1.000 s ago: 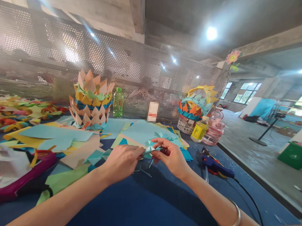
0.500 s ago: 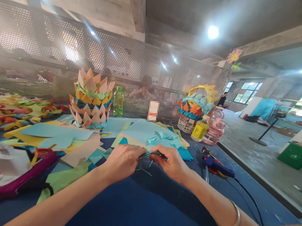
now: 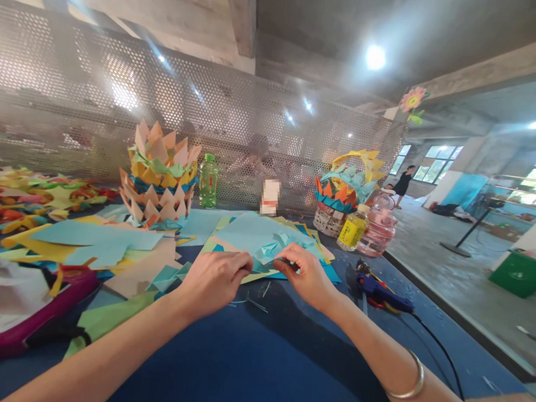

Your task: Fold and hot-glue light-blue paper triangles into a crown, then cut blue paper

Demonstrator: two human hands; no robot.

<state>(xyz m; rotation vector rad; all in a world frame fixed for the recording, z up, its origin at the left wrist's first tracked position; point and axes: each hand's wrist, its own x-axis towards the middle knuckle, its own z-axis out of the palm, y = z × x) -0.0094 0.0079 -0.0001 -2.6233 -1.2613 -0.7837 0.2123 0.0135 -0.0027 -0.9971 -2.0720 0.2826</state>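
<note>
Over the dark blue table, my left hand (image 3: 216,279) and my right hand (image 3: 306,279) face each other with fingertips pinched. Between them stretches a small light-blue piece of paper (image 3: 262,266), hard to separate from the sheets behind; both hands grip it. Just beyond lie stacked coloured sheets (image 3: 238,233) topped by several small folded light-blue pieces (image 3: 270,248). More folded blue-green pieces (image 3: 162,279) rest left of my left hand. A blue glue gun (image 3: 382,291) with a black cord lies to the right of my right hand.
A tiered folded-paper piece (image 3: 158,176) and a green bottle (image 3: 208,183) stand at back left. A paper basket (image 3: 333,213), yellow-labelled bottle (image 3: 352,228) and pink bottle (image 3: 378,229) stand right. A magenta tool (image 3: 16,339) is at left. A person (image 3: 401,183) is in the background.
Both hands have risen slightly and drawn a little apart, keeping the small light-blue paper between them. In the background, a person now stands in fuller view.
</note>
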